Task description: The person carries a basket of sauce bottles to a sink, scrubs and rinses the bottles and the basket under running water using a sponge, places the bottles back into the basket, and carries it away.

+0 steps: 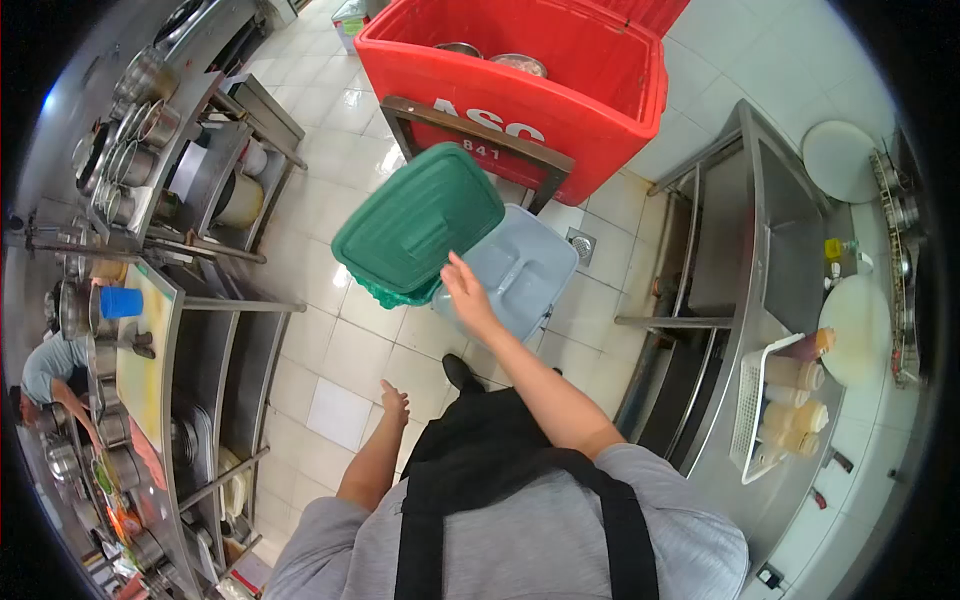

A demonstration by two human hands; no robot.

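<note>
My right hand (468, 292) is over the near left part of a grey-blue bin lid (525, 275), its fingers stretched toward a green lid (418, 222). Whether the fingertips touch either lid cannot be told. The green lid lies tilted to the left of the grey-blue one, with green plastic showing under its lower edge. Lower and further left, my left hand (395, 400) hangs above the floor tiles, fingers apart and holding nothing.
Ahead stands a big open red cooler (600, 130) with metal bowls inside, behind a brown frame (480, 130). Steel shelves with pots line the left, where another person (52, 370) works. On the right are a steel sink (795, 260) and a white basket (750, 410) of bottles.
</note>
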